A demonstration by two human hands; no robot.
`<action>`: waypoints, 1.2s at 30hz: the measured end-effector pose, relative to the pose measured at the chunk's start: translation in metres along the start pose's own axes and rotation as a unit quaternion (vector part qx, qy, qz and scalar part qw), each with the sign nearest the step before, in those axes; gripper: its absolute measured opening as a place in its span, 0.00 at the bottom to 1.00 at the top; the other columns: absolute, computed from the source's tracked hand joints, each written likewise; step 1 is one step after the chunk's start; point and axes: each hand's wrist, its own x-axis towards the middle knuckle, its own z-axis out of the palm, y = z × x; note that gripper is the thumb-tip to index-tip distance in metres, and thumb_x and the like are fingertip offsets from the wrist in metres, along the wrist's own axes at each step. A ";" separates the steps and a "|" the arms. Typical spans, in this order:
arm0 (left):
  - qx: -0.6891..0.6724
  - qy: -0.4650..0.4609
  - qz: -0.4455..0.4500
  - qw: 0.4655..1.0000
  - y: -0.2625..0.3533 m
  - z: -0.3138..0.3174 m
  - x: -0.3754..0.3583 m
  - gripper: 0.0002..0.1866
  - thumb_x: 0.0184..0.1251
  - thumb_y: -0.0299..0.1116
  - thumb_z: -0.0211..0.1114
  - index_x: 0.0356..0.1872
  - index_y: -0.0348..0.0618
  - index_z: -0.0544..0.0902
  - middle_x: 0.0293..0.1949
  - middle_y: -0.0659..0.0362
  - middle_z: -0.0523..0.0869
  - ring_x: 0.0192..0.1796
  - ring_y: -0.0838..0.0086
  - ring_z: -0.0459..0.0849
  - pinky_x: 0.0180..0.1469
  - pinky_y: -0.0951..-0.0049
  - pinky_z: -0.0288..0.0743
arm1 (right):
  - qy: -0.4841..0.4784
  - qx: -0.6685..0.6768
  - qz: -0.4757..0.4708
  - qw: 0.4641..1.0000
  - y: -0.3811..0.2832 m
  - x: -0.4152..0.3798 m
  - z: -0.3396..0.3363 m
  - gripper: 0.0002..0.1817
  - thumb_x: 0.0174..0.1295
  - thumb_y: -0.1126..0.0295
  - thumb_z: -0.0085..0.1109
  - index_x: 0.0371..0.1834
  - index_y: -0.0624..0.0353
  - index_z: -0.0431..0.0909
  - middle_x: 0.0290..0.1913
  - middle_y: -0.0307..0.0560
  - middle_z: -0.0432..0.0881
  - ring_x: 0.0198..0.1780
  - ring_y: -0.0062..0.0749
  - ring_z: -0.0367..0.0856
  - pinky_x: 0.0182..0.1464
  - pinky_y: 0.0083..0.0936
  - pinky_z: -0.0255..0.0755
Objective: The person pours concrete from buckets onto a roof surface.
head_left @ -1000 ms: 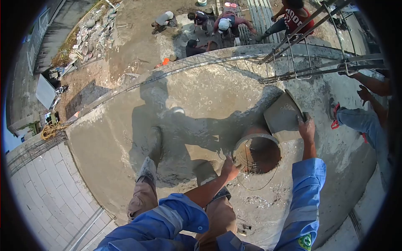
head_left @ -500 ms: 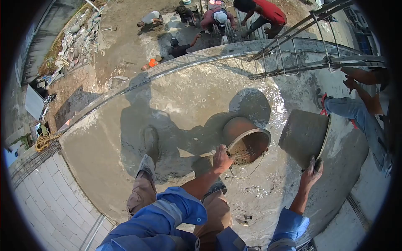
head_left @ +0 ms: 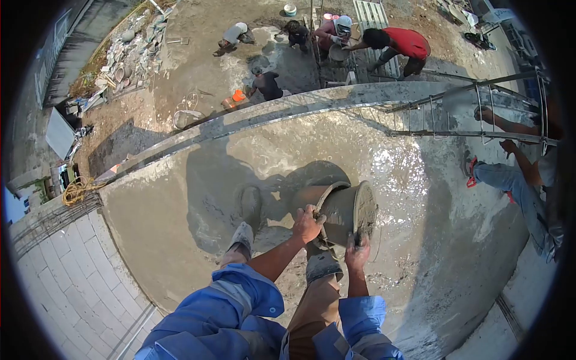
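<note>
My left hand (head_left: pixel 307 225) is closed on the near rim of a brownish bucket (head_left: pixel 307 197), which lies tipped with its mouth facing right. In my right hand (head_left: pixel 357 252) is the lower rim of a grey, cement-coated bucket (head_left: pixel 337 211). This grey bucket is also on its side, its base end at the mouth of the brownish one and seemingly partly inside it. Its own mouth (head_left: pixel 366 210) faces right and is smeared with wet cement. My fingertips are partly hidden behind the rims. Both buckets are just above my boots on the wet concrete (head_left: pixel 264 157).
A rebar cage (head_left: pixel 474 114) juts in from the right, where a co-worker in jeans (head_left: pixel 501 174) stands. The slab's raised edge (head_left: pixel 240 127) curves across. Below it several people work on the ground, one in a red shirt (head_left: pixel 408 43). A block wall (head_left: pixel 72 270) is at lower left.
My right hand has brought the grey bucket leftward from apart to the brownish bucket's mouth. My left hand still grips the brownish bucket. Below, a co-worker's bucket now shows between two people.
</note>
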 end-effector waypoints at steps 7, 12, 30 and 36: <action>-0.011 -0.068 -0.027 0.997 -0.120 0.009 0.058 0.42 0.55 0.61 0.59 0.64 0.43 0.58 0.59 0.38 0.64 0.58 0.44 0.71 0.56 0.53 0.70 | -0.155 -0.046 -0.048 0.986 -0.046 -0.036 0.151 0.16 0.53 0.63 0.59 0.41 0.61 0.75 0.37 0.59 0.79 0.40 0.57 0.78 0.41 0.43 0.72; -0.004 -0.149 -0.109 0.983 -0.093 -0.085 0.050 0.42 0.51 0.58 0.64 0.62 0.45 0.60 0.60 0.41 0.64 0.59 0.46 0.72 0.57 0.55 0.70 | -0.248 -0.173 0.026 0.953 -0.109 -0.045 0.181 0.19 0.56 0.59 0.58 0.46 0.60 0.77 0.42 0.60 0.80 0.46 0.55 0.78 0.45 0.42 0.72; -0.011 0.062 -0.105 0.992 -0.103 -0.300 0.004 0.35 0.46 0.44 0.72 0.53 0.44 0.64 0.50 0.43 0.68 0.50 0.47 0.77 0.48 0.55 0.75 | -0.162 0.045 0.195 0.966 -0.182 -0.058 0.064 0.20 0.60 0.61 0.60 0.47 0.66 0.75 0.32 0.44 0.81 0.31 0.24 0.76 0.34 0.23 0.69; 0.007 0.123 -0.116 0.986 -0.154 -0.330 0.010 0.39 0.44 0.45 0.72 0.55 0.39 0.64 0.49 0.41 0.69 0.47 0.46 0.79 0.46 0.55 0.77 | -0.200 0.023 0.230 0.952 -0.207 -0.062 0.059 0.21 0.60 0.59 0.59 0.48 0.65 0.75 0.32 0.44 0.81 0.32 0.26 0.78 0.32 0.24 0.70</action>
